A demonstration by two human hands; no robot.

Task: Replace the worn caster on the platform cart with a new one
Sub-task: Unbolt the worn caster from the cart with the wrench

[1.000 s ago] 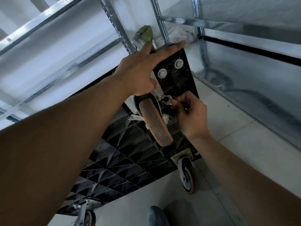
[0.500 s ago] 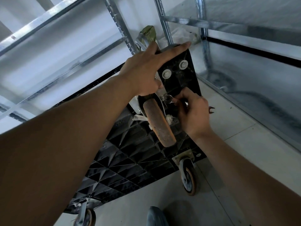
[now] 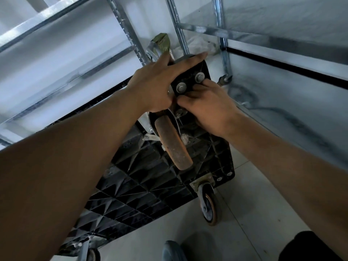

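The black platform cart stands on its side with its ribbed underside facing me. The worn caster, with a dirty orange wheel, sits near the cart's upper corner. My left hand grips that corner, thumb and forefinger stretched over the edge and the other fingers curled by the caster's mounting plate. My right hand holds a wrench, whose open jaw sticks out above the knuckles. Its fingers lie just below two bolts with washers in the corner. The wrench's other end is hidden.
Another caster is mounted at the cart's lower right corner, and a third at the bottom left. Metal shelf racks stand close behind and to the right. A taped bundle and a plastic bag lie behind the cart on the tiled floor.
My right hand has moved up with the wrench from the bolt beside the wheel to the two corner bolts. My left hand has kept its hold on the corner.
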